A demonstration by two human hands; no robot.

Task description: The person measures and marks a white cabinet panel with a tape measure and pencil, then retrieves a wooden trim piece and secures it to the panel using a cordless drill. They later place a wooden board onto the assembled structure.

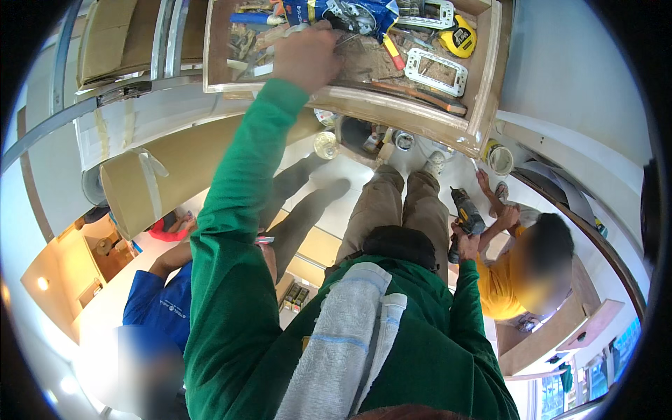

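My left hand [306,57] is reaching into a wooden drawer [336,98], over a jumble of small hardware. Its fingers are curled and partly hidden, so what they hold cannot be made out. Beside that hand lies a blue plastic packet [381,15] with metal parts on it. Low at my right side, my right hand [465,242] grips a black and yellow cordless drill [470,215], its chuck pointing away from me. The drawer also holds a yellow tape measure [459,36], a white rectangular frame [437,72], and a tool with a red and yellow handle [394,53].
A person in yellow [500,290] crouches close by my right hand. Another in blue [161,301] is at the left, near long cardboard [133,189]. Several buckets, one a white tub [498,159], stand on the floor below the drawer. A metal ladder-like frame [165,42] rises at upper left.
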